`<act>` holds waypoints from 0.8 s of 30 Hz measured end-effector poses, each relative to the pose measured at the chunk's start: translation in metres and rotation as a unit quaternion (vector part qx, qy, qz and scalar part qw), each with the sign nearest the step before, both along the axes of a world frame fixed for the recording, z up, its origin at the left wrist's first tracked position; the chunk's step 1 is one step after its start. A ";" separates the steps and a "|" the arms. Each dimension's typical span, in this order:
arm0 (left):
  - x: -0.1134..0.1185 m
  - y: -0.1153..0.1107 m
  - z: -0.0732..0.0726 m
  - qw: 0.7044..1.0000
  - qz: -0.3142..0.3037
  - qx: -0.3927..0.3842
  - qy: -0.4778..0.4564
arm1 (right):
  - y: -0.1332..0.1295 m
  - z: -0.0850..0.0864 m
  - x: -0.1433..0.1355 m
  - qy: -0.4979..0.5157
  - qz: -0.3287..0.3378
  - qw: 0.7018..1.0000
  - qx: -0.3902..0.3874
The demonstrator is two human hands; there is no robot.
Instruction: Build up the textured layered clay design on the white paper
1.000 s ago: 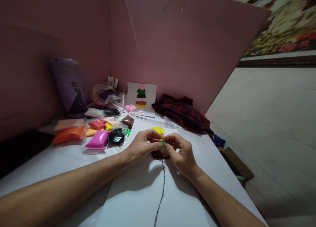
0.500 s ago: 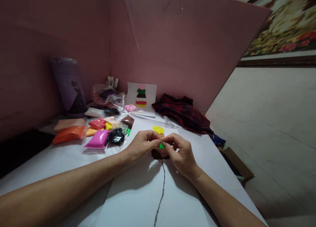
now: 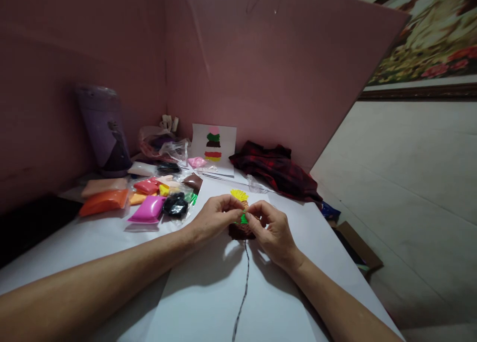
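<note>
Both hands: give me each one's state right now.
Left hand: closed, seemingly pinching the green piece.
Right hand: closed, seemingly pinching the same green piece.

The paper (image 3: pixel 208 292) is smooth, the brown patch (image 3: pixel 241 233) apparently rough.

Dimly lit; enclosed by pink walls (image 3: pixel 261 74) behind and left of the white table (image 3: pixel 93 238), by pale tiles (image 3: pixel 410 183) to its right.

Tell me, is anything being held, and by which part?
It cannot be told: fingers of the left hand and right hand are close together at the green piece, but any pinch there is too small to make out.
</note>
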State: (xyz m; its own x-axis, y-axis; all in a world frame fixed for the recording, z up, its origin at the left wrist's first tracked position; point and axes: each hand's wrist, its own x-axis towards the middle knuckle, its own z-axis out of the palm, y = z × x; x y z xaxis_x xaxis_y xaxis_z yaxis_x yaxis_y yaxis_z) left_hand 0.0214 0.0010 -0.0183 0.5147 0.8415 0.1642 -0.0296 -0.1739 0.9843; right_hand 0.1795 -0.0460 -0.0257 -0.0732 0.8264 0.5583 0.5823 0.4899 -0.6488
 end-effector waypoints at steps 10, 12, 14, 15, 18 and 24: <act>0.001 0.001 -0.003 1.000 0.002 0.004 0.015 | 0.001 0.000 0.000 0.008 0.013 1.000 0.006; 0.000 0.001 -0.003 1.000 0.011 0.006 0.019 | 0.001 0.000 0.000 0.007 0.011 1.000 0.003; 0.000 0.001 -0.003 1.000 0.013 0.003 0.020 | 0.001 0.000 0.000 0.008 0.011 1.000 0.001; 0.000 0.001 -0.003 1.000 0.012 0.001 0.019 | 0.001 -0.001 0.000 0.009 0.012 1.000 0.001; 0.000 0.002 -0.003 1.000 0.012 -0.002 0.012 | 0.002 -0.001 0.001 0.003 0.014 1.000 0.003; 0.000 0.002 -0.001 1.000 0.016 -0.011 -0.009 | 0.002 -0.003 0.002 0.010 0.020 1.000 0.004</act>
